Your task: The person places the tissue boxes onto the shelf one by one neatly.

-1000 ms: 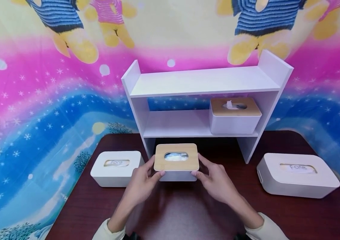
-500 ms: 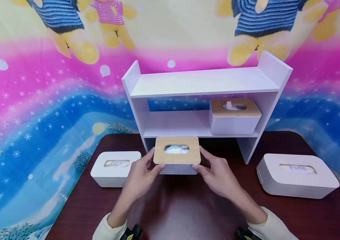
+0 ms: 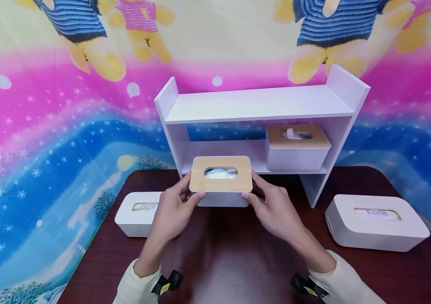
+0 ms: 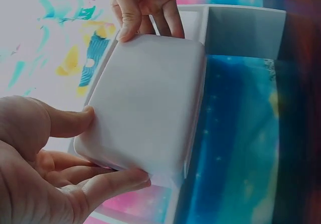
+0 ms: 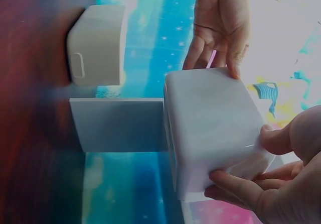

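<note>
A white tissue box with a light wooden lid (image 3: 221, 184) is held in the air between both hands, in front of the shelf's middle board. Tissue shows through the oval slot in its lid. My left hand (image 3: 173, 207) grips its left end, thumb on the front face. At the right end my right hand (image 3: 276, 209) grips it the same way. Both wrist views show the smooth white body of the tissue box (image 4: 145, 103) (image 5: 215, 118) with fingers and thumbs on its ends. The left hand partly hides a plain white tissue box (image 3: 135, 221) on the table.
A white two-tier shelf (image 3: 261, 103) stands at the back of the dark table (image 3: 234, 266). On its middle board, at the right, sits another wooden-lidded tissue box (image 3: 298, 154). A long white tissue box (image 3: 377, 226) lies on the table at the right.
Both hands have raised the wooden-lidded tissue box from low before the shelf's bottom opening to the middle board's height. The other boxes stay where they were.
</note>
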